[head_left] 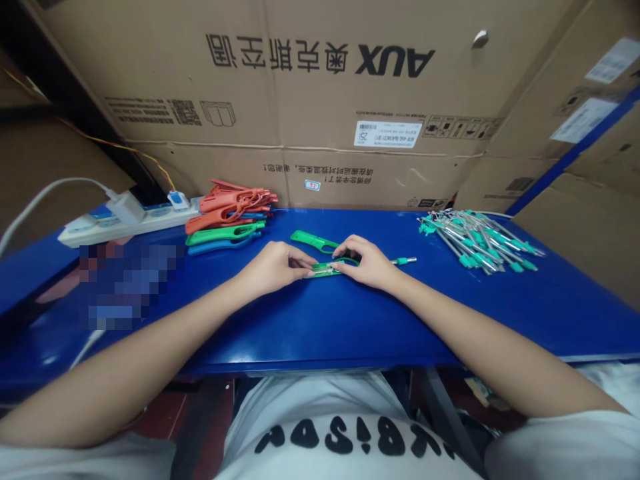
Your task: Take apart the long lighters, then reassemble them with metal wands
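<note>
My left hand (274,267) and my right hand (363,261) meet at the middle of the blue table (320,320), both pinching a green plastic handle piece (324,269) that lies flat between them. A metal pin with a teal tip (406,261) sticks out to the right of my right hand. A second green handle half (313,240) lies just behind the hands. Fingers of both hands are curled onto the piece.
A pile of orange, green and blue plastic handles (229,213) sits at the back left. Several metal pins with teal ends (477,243) are heaped at the back right. A white power strip (125,219) lies far left. Cardboard boxes (320,100) wall the back.
</note>
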Available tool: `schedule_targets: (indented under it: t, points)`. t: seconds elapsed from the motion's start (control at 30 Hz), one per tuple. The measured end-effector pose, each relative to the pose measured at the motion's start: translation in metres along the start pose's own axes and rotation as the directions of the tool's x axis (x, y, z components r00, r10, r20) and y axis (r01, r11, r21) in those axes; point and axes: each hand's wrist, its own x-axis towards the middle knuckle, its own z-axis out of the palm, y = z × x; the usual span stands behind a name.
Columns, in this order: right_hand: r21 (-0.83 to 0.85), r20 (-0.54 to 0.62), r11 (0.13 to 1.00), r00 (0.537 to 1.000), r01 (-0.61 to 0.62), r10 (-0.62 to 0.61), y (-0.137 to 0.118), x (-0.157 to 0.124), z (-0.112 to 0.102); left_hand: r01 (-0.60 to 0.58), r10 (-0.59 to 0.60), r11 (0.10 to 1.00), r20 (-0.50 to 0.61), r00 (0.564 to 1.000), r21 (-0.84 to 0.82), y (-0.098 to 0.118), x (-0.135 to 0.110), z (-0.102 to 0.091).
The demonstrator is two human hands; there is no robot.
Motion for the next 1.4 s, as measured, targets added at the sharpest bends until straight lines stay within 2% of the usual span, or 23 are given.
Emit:
schedule_targets:
  t: [0.13,0.23,0.33,0.43,0.5,0.53,0.63,0.77,0.83,0.9,0.97,1.0,1.1,1.23,1.4]
  points:
    - [0.001,-0.008,1.0,1.0,0.008,-0.008,0.0,-0.001,-0.001,0.142,-0.138,0.964,0.032,0.99,-0.225,-0.009,0.006,0.004]
    - [0.003,-0.013,1.0,1.0,0.004,-0.004,0.001,-0.001,-0.002,0.167,-0.169,0.936,0.02,0.985,-0.309,-0.013,0.01,0.007]
    - [0.018,-0.007,1.0,1.0,-0.001,0.002,0.002,-0.001,-0.003,0.167,-0.163,0.931,0.038,0.986,-0.324,-0.015,0.01,0.008]
    - [0.03,-0.003,1.0,1.0,0.004,-0.004,0.002,0.0,-0.004,0.083,-0.075,0.978,0.052,0.996,-0.192,-0.012,0.007,0.005]
    - [0.032,-0.001,0.999,1.0,0.006,-0.006,0.002,0.0,-0.004,-0.066,0.065,0.998,0.051,0.997,0.006,-0.006,0.003,0.002]
    - [0.03,0.001,1.0,1.0,0.006,-0.006,0.002,0.0,-0.005,-0.155,0.148,0.98,0.064,0.987,0.126,-0.003,0.001,0.0]
    - [0.026,0.0,1.0,1.0,0.009,-0.009,0.002,0.0,-0.005,-0.352,0.316,0.824,0.155,0.936,0.444,0.007,-0.006,-0.004]
    - [0.028,-0.008,0.999,1.0,0.025,-0.025,0.004,0.0,-0.004,-0.441,0.358,0.595,0.269,0.894,0.672,0.018,-0.017,-0.001]
    - [0.024,-0.008,0.999,0.999,0.031,-0.031,0.005,-0.001,-0.004,-0.452,0.342,0.461,0.317,0.885,0.763,0.024,-0.022,0.007]
    - [0.017,-0.004,0.999,0.999,0.034,-0.034,0.005,-0.001,-0.004,-0.42,0.291,0.327,0.332,0.897,0.847,0.03,-0.028,0.018]
    - [0.014,-0.003,0.999,0.999,0.032,-0.032,0.005,-0.001,-0.004,-0.369,0.236,0.242,0.314,0.92,0.897,0.035,-0.032,0.029]
    - [0.016,-0.003,0.999,1.0,0.03,-0.03,0.005,-0.001,-0.005,-0.348,0.214,0.228,0.302,0.929,0.909,0.037,-0.034,0.033]
    - [0.031,-0.001,0.999,1.0,0.026,-0.026,0.005,-0.001,-0.006,-0.303,0.165,0.266,0.266,0.95,0.915,0.04,-0.036,0.037]
    - [0.049,-0.005,0.999,1.0,0.011,-0.011,0.005,-0.001,-0.005,-0.265,0.125,0.333,0.236,0.964,0.905,0.038,-0.034,0.032]
    - [0.063,0.024,0.998,1.0,-0.003,0.002,0.004,-0.001,-0.009,-0.266,0.172,0.394,0.214,0.962,0.88,0.031,-0.031,0.027]
